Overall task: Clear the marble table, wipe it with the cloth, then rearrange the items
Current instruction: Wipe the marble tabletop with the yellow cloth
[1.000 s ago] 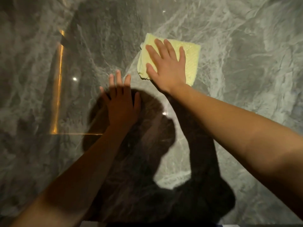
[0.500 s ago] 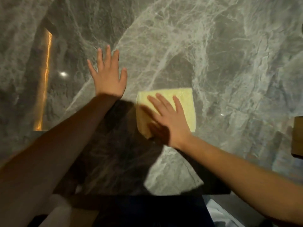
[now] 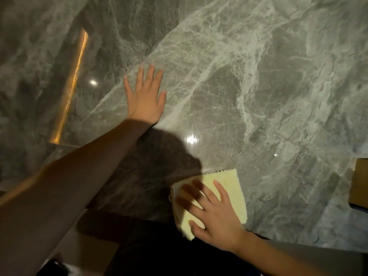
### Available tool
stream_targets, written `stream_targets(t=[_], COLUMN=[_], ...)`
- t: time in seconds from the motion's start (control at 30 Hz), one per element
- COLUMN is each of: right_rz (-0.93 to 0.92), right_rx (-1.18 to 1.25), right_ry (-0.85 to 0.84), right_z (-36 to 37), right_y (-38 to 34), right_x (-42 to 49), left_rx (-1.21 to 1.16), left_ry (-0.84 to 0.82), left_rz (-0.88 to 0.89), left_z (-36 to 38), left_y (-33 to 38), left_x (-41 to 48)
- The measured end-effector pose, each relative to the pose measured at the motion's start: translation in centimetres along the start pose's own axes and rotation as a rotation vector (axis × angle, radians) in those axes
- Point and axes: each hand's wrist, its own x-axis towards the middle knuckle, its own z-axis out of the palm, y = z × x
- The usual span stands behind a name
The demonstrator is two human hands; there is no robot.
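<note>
Wiping step: right grip (image 3: pixel 215 218), fingers straight, presses the cloth (image 3: pixel 233 188) near the worktop (image 3: pixel 278 96) edge; left grip (image 3: pixel 145 98) lies flat, bracing. Next, probably another sweep outward.

My right hand (image 3: pixel 216 218) presses flat on the yellow cloth (image 3: pixel 229 188) at the near edge of the marble table (image 3: pixel 258 86). My left hand (image 3: pixel 146 96) lies flat, fingers spread, farther out.

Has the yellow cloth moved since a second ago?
Yes. The yellow cloth under the right hand came toward the person, reaching the marble table's near edge.
</note>
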Motion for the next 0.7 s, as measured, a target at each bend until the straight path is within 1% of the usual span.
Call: stream_targets(t=[0.13, 0.27, 0.33, 0.4, 0.47, 0.57, 0.63, 0.7], right_rz=[-0.039, -0.191, -0.272, -0.315, -0.343, -0.419, -0.439, -0.446], right_rx=[0.004, -0.050, -0.031, 0.050, 0.011, -0.060, -0.048, -0.088], right_ry=[-0.029, -0.031, -0.008, 0.003, 0.014, 0.055, 0.092, 0.100], right_z=[-0.3, -0.8, -0.7, -0.8, -1.0, -1.4, -1.5, -2.0], right_y=[0.2, 0.9, 0.8, 0.1, -0.7, -1.9, -2.8, -3.9], right_x=[0.3, 3.2, 5.8, 8.7, 11.9, 17.0, 20.1, 23.2], left_rx=[0.005, -0.001, 0.026, 0.035, -0.007, -0.076, -0.063, -0.064], left_ry=[-0.045, -0.013, 0.013, 0.026, 0.053, 0.114, 0.115, 0.118], left_rz=[-0.086, -0.239, -0.283, -0.330, -0.460, -0.652, -0.694, -0.730], left_z=[0.1, -0.5, -0.7, -0.8, -0.7, -0.8, -1.2, -1.7], left_y=[-1.6, -6.7, -9.1, -10.9, -12.3, -14.0, -15.6, -17.5], left_x=[-2.7, -6.8, -9.9, -13.0, -14.8, -14.8, -14.3, -14.4])
